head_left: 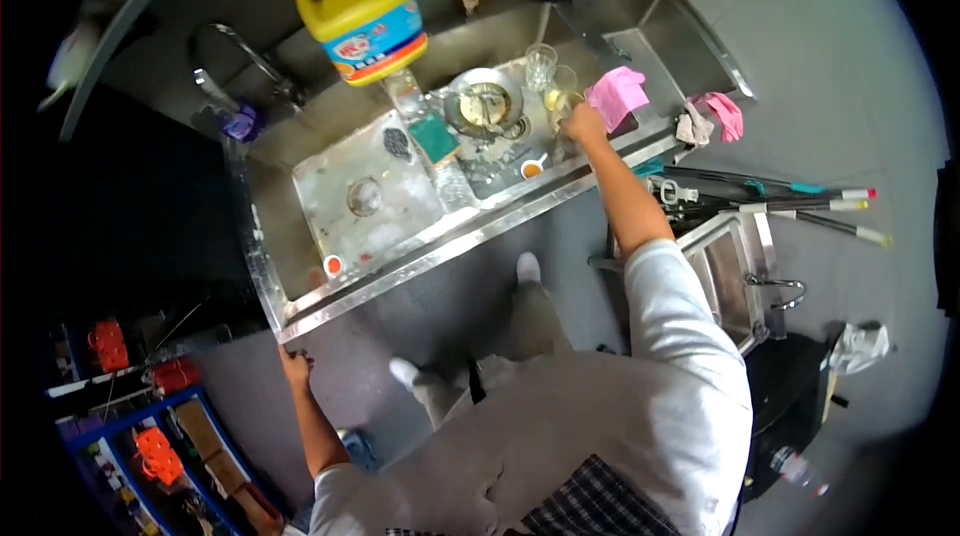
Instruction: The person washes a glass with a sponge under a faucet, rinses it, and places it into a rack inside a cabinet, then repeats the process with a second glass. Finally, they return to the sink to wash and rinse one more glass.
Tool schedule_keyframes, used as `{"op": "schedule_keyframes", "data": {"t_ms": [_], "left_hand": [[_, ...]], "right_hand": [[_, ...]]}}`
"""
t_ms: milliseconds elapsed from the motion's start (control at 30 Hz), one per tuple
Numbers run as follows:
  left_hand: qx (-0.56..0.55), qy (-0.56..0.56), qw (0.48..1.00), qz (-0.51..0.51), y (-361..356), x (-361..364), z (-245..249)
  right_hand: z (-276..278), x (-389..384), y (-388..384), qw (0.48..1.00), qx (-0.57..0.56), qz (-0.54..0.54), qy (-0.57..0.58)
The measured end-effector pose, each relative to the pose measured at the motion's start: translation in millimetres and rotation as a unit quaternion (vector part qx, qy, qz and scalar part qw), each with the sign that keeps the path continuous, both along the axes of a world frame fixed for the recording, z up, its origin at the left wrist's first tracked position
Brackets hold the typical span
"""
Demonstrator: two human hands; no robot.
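Two hands work far apart. At seven o'clock your left hand (296, 366) rests on the near corner of the sink rim (430, 251), likely steadying your lean; I cannot tell how far it closes. At one o'clock your right hand (585, 123) wraps a glass (560, 101) over the basin, beside the pink cloth (617, 96).

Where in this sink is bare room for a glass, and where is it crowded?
Bare: the left basin around its drain, between scrubber and orange cup. Crowded: the right basin, with bowl, sponge and glasses by the right hand.
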State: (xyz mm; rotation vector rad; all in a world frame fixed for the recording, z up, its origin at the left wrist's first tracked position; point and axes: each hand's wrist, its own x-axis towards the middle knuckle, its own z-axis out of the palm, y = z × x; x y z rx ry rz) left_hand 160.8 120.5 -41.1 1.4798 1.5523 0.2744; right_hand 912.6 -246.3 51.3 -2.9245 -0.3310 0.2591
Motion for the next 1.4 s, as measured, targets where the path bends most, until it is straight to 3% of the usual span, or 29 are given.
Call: {"op": "schedule_keyframes", "data": {"t_ms": [67,100,200,267,367,433,500,567,600,633,667,700,800,833,867,933,1000,1033,1067,1133,1200,1267,1333,1400], "left_hand": [[-0.019,0.013,1.000,0.008,-46,27,18],[-0.043,0.018,0.999,-0.002,-77,41,31],[-0.116,0.048,0.992,-0.021,-132,53,69],[-0.224,0.058,0.973,0.005,-162,71,93],[-0.196,0.035,0.965,-0.169,-176,123,135],[-0.201,0.103,0.936,-0.271,-173,210,190],[-0.139,-0.059,0.943,-0.298,-170,280,212],[0.021,-0.074,0.933,-0.351,-172,367,245],[0.016,-0.150,0.928,-0.340,-173,405,250],[0.204,-0.153,0.874,-0.414,-170,440,258],[0.249,-0.148,0.858,-0.423,-171,470,264],[0.300,-0.188,0.810,-0.467,-162,495,264],[0.341,-0.205,0.769,-0.501,-136,527,269],[0.217,-0.218,0.803,-0.511,-122,522,272],[0.087,-0.228,0.820,-0.518,-107,514,273],[0.016,-0.249,0.840,-0.482,-72,482,251],[-0.091,-0.352,0.839,-0.405,-38,447,204],[-0.168,-0.375,0.845,-0.343,-24,427,182],[-0.240,-0.399,0.842,-0.273,-15,409,168],[-0.351,-0.402,0.840,-0.098,-5,385,162],[-0.341,-0.456,0.822,-0.031,4,372,130],[-0.336,-0.480,0.810,0.017,10,363,106],[-0.301,-0.484,0.822,0.002,18,367,110],[-0.337,-0.504,0.793,0.061,24,374,132]], "right_hand": [[-4,28,0,0.984,-0.107,0.036,0.137],[-1,37,7,0.962,-0.155,-0.007,0.225],[-70,47,2,0.972,-0.112,-0.082,0.187],[-55,45,3,0.970,-0.082,-0.052,0.223],[-42,40,1,0.969,-0.050,-0.027,0.239],[-26,47,3,0.969,-0.043,-0.038,0.242],[-20,58,1,0.968,-0.053,-0.014,0.244],[6,56,-7,0.981,-0.002,0.069,0.183],[27,53,-4,0.981,0.025,0.118,0.149],[61,45,2,0.973,0.068,0.162,0.147],[100,31,11,0.960,0.111,0.210,0.150],[130,18,26,0.942,0.146,0.243,0.182],[183,-24,84,0.847,0.277,0.369,0.263],[204,-45,108,0.795,0.327,0.367,0.355],[200,-58,133,0.764,0.318,0.429,0.362],[216,-84,164,0.759,0.303,0.330,0.472],[162,-82,191,0.758,0.346,0.221,0.507],[90,-77,207,0.853,0.333,0.310,0.255],[67,-81,223,0.916,0.234,0.306,0.115],[72,-113,284,0.888,0.307,0.340,0.016],[96,-146,360,0.784,0.424,0.453,0.039],[86,-157,449,0.737,0.457,0.492,-0.073],[29,-151,535,0.766,0.482,0.399,0.148],[44,-168,528,0.776,0.443,0.322,0.311]]}}
